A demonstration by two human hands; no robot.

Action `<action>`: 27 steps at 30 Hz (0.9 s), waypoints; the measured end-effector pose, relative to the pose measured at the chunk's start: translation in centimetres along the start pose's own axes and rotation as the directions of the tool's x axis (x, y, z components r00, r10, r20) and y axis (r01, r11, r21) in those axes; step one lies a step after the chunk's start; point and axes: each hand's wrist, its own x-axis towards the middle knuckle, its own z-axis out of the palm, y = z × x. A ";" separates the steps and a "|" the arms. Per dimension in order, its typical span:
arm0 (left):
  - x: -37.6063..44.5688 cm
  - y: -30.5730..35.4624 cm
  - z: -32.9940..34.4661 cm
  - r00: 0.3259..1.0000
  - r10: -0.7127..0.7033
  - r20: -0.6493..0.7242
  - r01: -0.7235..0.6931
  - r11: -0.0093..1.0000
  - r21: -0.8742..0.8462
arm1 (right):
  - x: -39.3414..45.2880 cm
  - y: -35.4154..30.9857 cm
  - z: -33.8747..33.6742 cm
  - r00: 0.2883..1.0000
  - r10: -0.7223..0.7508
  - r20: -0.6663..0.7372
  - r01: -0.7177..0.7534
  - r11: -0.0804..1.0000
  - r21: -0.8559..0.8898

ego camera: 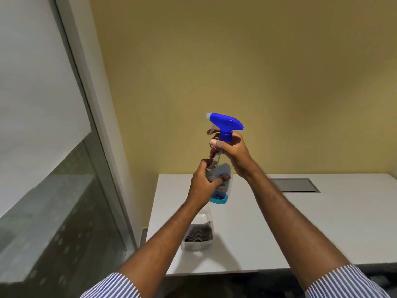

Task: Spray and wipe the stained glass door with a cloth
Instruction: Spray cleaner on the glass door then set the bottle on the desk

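2 hands up: right hand [233, 152] clamps bottle [221, 179] neck, left hand [204, 183] grips body. Bottle above table [300, 222] left edge; glass door [43, 168] far left, cloth [198, 232] possibly in tub [196, 244].

No text, brand, number or sign can be read anywhere in the view. A label [221, 181] is carried on the clear body of the spray bottle [220, 166], but its print is blurred and partly covered by the fingers of the left hand [204, 183] (only blue and white patches can be made out). The blue trigger head [225, 123] is unmarked as far as can be told, with the right hand [231, 151] wrapped around the neck below it. Nothing legible is borne by the yellow wall [257, 72], the white table [279, 222] or the grey panel [294, 185] set into the tabletop.
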 end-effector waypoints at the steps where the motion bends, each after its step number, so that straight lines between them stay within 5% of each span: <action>1: 0.9 -0.5 0.7 1.000 -0.025 0.004 0.025 1.000 0.002 | 0.6 0.8 -0.7 1.000 -0.002 -0.006 0.002 1.000 0.000; 15: 13.9 -8.8 10.3 0.956 -0.292 -0.035 0.291 0.920 0.262 | 8.4 15.9 -12.8 0.985 0.141 0.102 -0.120 0.974 -0.195; 27: 18.2 -20.3 12.7 0.878 -0.478 -0.001 0.446 0.820 0.359 | 9.5 29.5 -14.9 0.880 0.453 0.144 -0.423 0.884 -0.199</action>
